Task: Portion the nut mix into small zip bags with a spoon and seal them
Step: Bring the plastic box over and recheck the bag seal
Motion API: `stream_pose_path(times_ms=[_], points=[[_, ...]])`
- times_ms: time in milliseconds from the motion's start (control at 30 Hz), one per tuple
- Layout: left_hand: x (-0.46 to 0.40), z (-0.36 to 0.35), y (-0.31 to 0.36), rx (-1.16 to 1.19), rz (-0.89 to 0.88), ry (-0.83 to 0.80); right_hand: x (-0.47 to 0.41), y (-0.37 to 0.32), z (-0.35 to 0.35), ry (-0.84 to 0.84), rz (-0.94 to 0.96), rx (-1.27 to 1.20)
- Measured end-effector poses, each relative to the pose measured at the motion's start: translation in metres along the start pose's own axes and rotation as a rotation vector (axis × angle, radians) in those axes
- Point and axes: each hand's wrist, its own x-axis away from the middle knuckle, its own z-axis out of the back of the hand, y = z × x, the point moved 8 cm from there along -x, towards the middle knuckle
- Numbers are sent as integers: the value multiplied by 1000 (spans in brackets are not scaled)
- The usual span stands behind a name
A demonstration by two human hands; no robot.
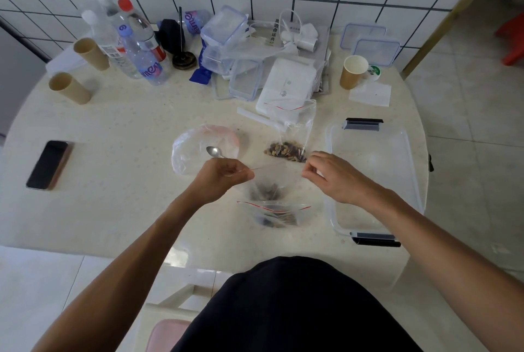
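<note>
- Closest to the camera is the person's dark-clothed lap (297, 309), with both bare forearms reaching out over the pale round table (127, 124).
- Left hand (224, 175) has its fingers curled, pinching the left end of a small zip bag (269, 181)'s top strip and also holding a spoon (215, 152), bowl poking up and away.
- Right hand (331, 175) pinches the strip's right end, so the bag hangs stretched between both hands with some nut mix in the bottom.
- Just under it a second bag with a red line (276, 214) lies flat, nuts inside.
- Behind, a taller bag (292, 136) stands with nut mix at its base.
- Clear tub (374, 178) to the right, crumpled plastic bag (198, 150) to the left.
- Phone (48, 164) lies far left.
- Bottles (141, 51) at the back; one label reads something like "men", can't make out the rest.
</note>
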Motion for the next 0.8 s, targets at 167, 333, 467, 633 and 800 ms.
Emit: stream_pose_path(times_ms=[167,333,467,633,800], points=[[-6,-7,8,65,13,-71,-4,14,6,46,-11,-106],[-7,-8,15,11,-20,-42,-17,8,-16,14,-60,-118],[0,-6,15,-94,-69,-37,-20,3,-20,44,-67,-190],[10,3,6,-5,-10,1,-3,7,-23,-24,-108,-337],[11,-12,1,-25,41,-130,4,9,-30,-127,-125,-220]])
